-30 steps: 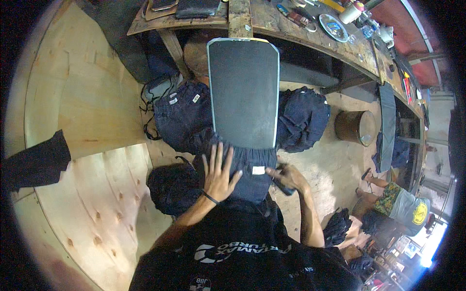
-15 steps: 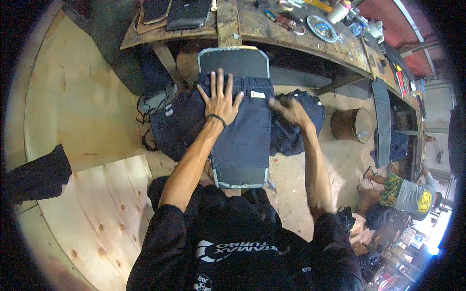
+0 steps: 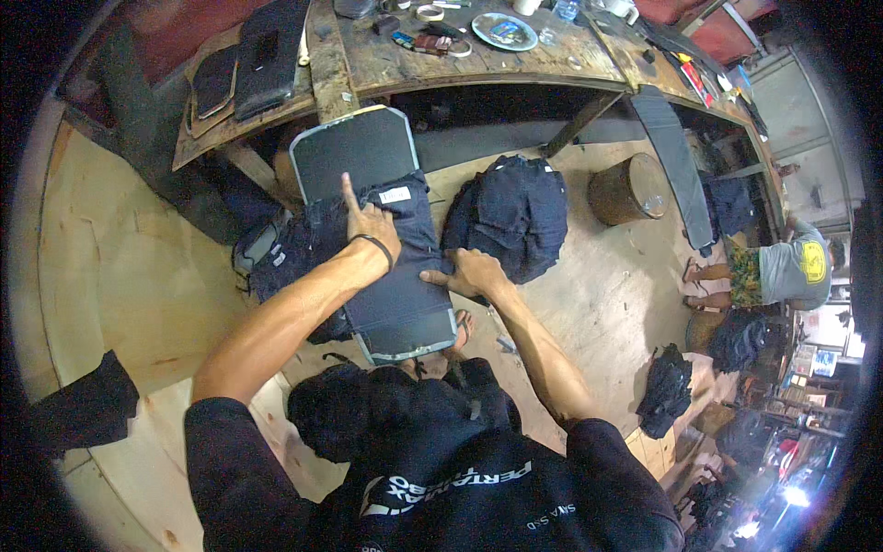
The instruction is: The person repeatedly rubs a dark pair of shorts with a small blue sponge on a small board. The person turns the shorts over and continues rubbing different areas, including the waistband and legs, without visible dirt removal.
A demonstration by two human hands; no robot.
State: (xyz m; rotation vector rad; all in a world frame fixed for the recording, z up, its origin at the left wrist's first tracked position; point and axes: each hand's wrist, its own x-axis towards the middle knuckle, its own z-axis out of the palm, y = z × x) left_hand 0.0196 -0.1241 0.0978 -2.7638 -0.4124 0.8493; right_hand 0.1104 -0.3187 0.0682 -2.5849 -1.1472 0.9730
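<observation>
Dark navy pants [image 3: 391,276] with a gathered waistband and a small white label lie over a narrow black board [image 3: 345,152] with grey-edged ends. Part of the cloth hangs down on the board's left. My left hand [image 3: 372,230] is on the pants just below the waistband, its index finger stretched toward the far end and its other fingers curled into the cloth by the label. At the right edge of the pants, my right hand [image 3: 474,274] grips the cloth, thumb on top; its fingertips are partly hidden.
A pile of dark navy garments [image 3: 510,216] lies on the floor to the right, near a brown drum-like stool [image 3: 627,189]. A worn wooden workbench [image 3: 414,69] with a blue plate [image 3: 504,31] runs along the far side. Another person [image 3: 786,271] stands far right.
My left hand has gone from flat and spread to curled with one finger out. My right hand has moved nearer, onto the pants' right edge. The waistband now sits askew, and my view has turned right.
</observation>
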